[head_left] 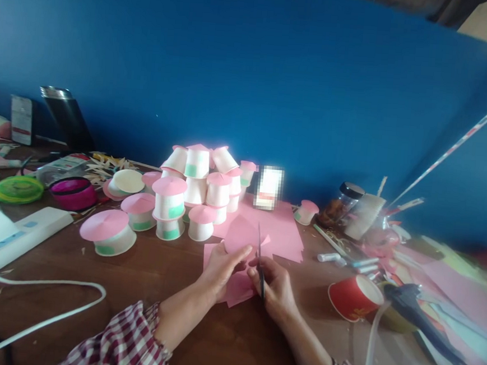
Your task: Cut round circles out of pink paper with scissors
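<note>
A piece of pink paper (pixel 239 235) with a rounded edge is pinched in my left hand (pixel 222 265), thumb on top. My right hand (pixel 275 286) grips a pair of scissors (pixel 261 268) with dark handles, its blades pointing up and away along the paper's right side. A small pink strip sticks out beside the blades. Beneath both hands lie pink sheets (pixel 284 230) and pink scraps (pixel 241 289). Just left of them stand several upturned white paper cups (pixel 168 204) with pink paper tops and green patches, some stacked.
At the left are a white power strip (pixel 46 223) with a cable, a magenta pouch (pixel 74 193) and a dark tumbler (pixel 67 115). A red paper cup (pixel 354 298) lies tilted at right, near a glue gun (pixel 411 302) and a lidded jar (pixel 347 199). A blue wall (pixel 252 71) bounds the back.
</note>
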Available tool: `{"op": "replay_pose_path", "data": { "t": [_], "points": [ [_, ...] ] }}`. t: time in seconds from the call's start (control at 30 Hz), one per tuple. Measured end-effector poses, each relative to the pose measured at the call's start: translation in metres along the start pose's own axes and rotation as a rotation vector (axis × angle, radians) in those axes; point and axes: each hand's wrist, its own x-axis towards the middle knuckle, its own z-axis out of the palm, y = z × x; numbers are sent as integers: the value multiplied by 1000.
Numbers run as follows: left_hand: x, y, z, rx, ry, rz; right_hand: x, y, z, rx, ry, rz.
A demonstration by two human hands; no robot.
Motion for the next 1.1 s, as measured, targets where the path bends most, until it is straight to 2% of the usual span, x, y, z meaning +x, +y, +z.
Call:
{"op": "replay_pose_path", "data": {
  "t": [0.03,0.17,0.6,1.1],
  "points": [
    [1,-2,-1,0,19,12,0,0,0,0,2,-3],
    [3,-7,-4,6,-24,19,1,-3,0,1,-11,12],
    [1,-4,-4,22,-88,28,1,-11,-2,63,-15,4],
    [2,-4,-4,45,-55,26,1,-9,-1,56,-5,45]
  ]
}}
